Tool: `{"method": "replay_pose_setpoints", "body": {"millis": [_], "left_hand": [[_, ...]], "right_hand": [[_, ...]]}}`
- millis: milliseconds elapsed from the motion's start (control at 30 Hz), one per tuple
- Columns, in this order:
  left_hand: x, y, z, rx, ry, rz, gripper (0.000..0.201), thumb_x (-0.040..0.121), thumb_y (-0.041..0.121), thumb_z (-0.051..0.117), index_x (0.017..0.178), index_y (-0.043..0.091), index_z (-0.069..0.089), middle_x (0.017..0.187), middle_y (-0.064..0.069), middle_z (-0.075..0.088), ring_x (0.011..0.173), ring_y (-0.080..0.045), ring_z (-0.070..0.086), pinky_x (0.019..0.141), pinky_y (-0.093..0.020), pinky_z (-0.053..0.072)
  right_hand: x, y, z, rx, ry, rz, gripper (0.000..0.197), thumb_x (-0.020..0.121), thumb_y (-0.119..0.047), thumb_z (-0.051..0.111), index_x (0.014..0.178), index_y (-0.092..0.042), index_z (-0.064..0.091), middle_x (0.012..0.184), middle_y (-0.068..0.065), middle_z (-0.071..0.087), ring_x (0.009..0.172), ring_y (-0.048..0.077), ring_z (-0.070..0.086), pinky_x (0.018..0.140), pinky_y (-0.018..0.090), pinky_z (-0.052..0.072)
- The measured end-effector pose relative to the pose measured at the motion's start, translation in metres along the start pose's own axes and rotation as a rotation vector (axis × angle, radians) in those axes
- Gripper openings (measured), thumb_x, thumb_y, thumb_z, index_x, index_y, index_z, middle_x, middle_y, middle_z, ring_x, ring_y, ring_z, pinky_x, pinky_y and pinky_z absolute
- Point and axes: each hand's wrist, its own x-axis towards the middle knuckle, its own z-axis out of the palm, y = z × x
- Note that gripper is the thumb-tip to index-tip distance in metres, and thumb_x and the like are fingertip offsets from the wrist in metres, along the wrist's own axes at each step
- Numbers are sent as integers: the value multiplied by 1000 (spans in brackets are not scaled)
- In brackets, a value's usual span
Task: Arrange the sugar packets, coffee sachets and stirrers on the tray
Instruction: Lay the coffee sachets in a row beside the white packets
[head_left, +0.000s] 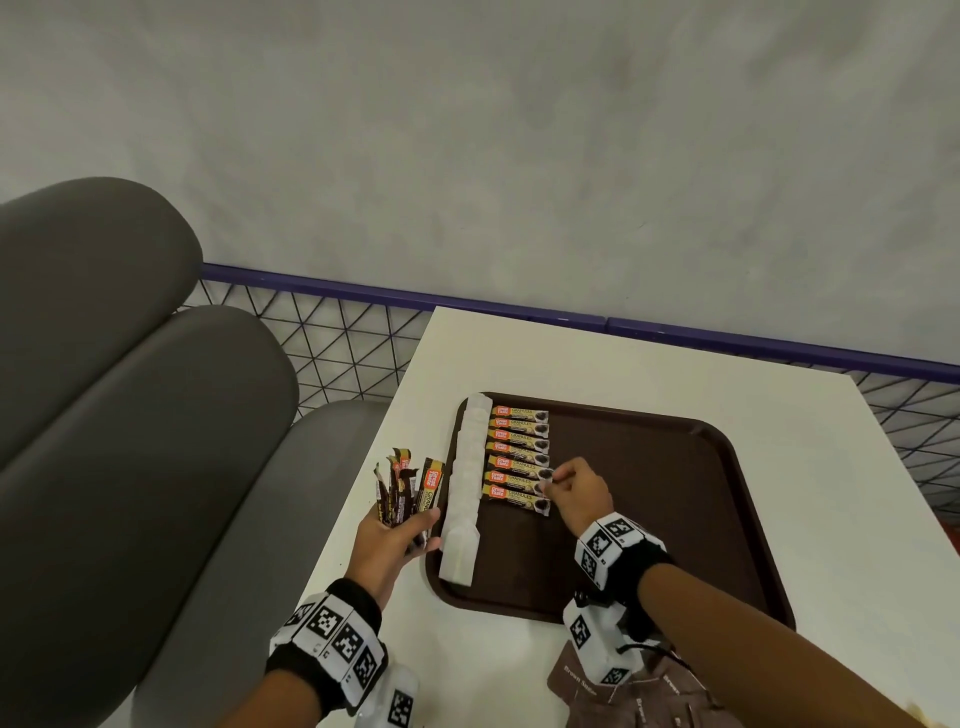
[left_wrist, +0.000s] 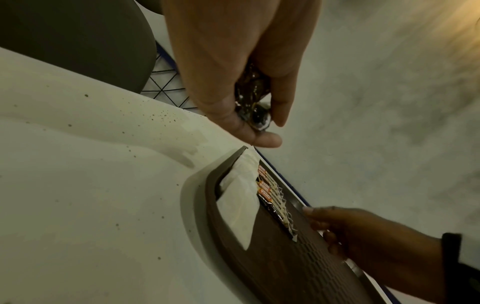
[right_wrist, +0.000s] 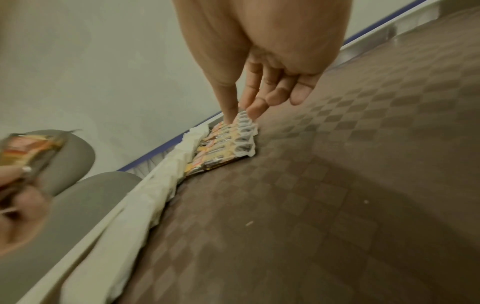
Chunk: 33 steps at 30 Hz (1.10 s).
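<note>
- Brown plastic tray (head_left: 649, 519) on a white table (head_left: 623, 364) in the head view; a column of white sugar packets (head_left: 462, 499) lies along its left edge, with a row of seven Great Taste coffee sachets (head_left: 519, 460) just beside them
- Right hand (head_left: 579, 491) rests on the sachets' right ends, thumb and forefinger pinching one end; left hand (head_left: 395, 540), over the table just left of the tray, grips a fanned bunch of spare sachets (head_left: 408, 486); brown sugar packets (head_left: 649, 691) lie at the table's near edge
- Left wrist view: fingers (left_wrist: 280, 92) and thumb curl round the bunch's dark ends
- Right wrist view: fingertips (right_wrist: 231, 117) press on the row, the other fingers loosely bent
</note>
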Motion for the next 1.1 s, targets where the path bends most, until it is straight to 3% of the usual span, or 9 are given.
{"method": "replay_pose_setpoints", "body": {"millis": [167, 300, 400, 467, 567, 733, 867, 1000, 1100], "left_hand": [[-3, 0, 9, -1, -33, -2, 37, 80, -4, 66, 116, 3, 58, 111, -17, 66, 101, -30, 63, 68, -33, 60], [-8, 0, 20, 33, -79, 25, 39, 81, -2, 66, 119, 4, 57, 113, -20, 64, 97, -28, 63, 70, -32, 59], [-14, 1, 27, 29, -160, 12, 40, 82, -4, 64, 120, 3, 57, 103, -13, 67, 89, -21, 66, 74, -33, 59], [-18, 1, 29, 30, -196, -3, 37, 82, -4, 64, 118, 3, 58, 98, -10, 67, 82, -17, 68, 76, -32, 59], [-20, 2, 25, -1, -152, -18, 33, 82, -3, 64, 114, -2, 56, 105, -16, 61, 89, -21, 68, 71, -29, 59], [-17, 11, 19, -37, -67, 8, 22, 84, 1, 63, 105, -2, 57, 103, -20, 59, 96, -27, 62, 70, -29, 60], [-14, 13, 26, -3, -85, -1, 30, 83, 2, 64, 112, -5, 57, 108, -24, 64, 94, -26, 66, 68, -29, 60], [-9, 7, 28, 37, -29, 14, 24, 81, -6, 64, 105, -7, 60, 104, -25, 64, 81, -24, 68, 62, -25, 59], [-7, 5, 27, -23, 3, 24, 13, 81, -8, 63, 91, -1, 61, 96, -20, 63, 79, -23, 67, 64, -24, 59]], "right_hand": [[-31, -31, 7, 202, -301, -251, 8, 87, -21, 61, 89, -13, 61, 84, -8, 58, 82, 5, 54, 78, 22, 43], [-47, -45, 24, 246, -470, -311, 15, 88, -27, 59, 95, -14, 61, 92, -4, 60, 90, 9, 55, 87, 25, 44], [-50, -49, 30, 299, -490, -318, 9, 86, -23, 62, 80, -20, 56, 81, 0, 59, 84, 14, 54, 83, 29, 44], [-49, -51, 27, 318, -480, -291, 15, 87, -20, 62, 76, -21, 51, 74, -3, 56, 73, 11, 53, 73, 22, 43], [-46, -51, 13, 347, -483, -247, 16, 90, -16, 57, 78, -18, 47, 72, -2, 57, 65, 7, 54, 64, 17, 43], [-44, -42, 0, 213, -591, -331, 3, 90, -12, 56, 90, -15, 54, 76, -7, 54, 70, 5, 51, 69, 18, 43], [-46, -35, 2, 135, -611, -379, 22, 90, -13, 56, 111, -6, 61, 77, -9, 55, 73, 5, 51, 72, 18, 42], [-49, -28, 1, 173, -612, -347, 24, 89, -18, 58, 110, -9, 63, 83, -5, 59, 72, 3, 52, 68, 14, 41], [-49, -19, -1, 255, -626, -250, 12, 86, -17, 62, 97, -13, 64, 82, -6, 61, 73, 4, 54, 65, 15, 43]]}}
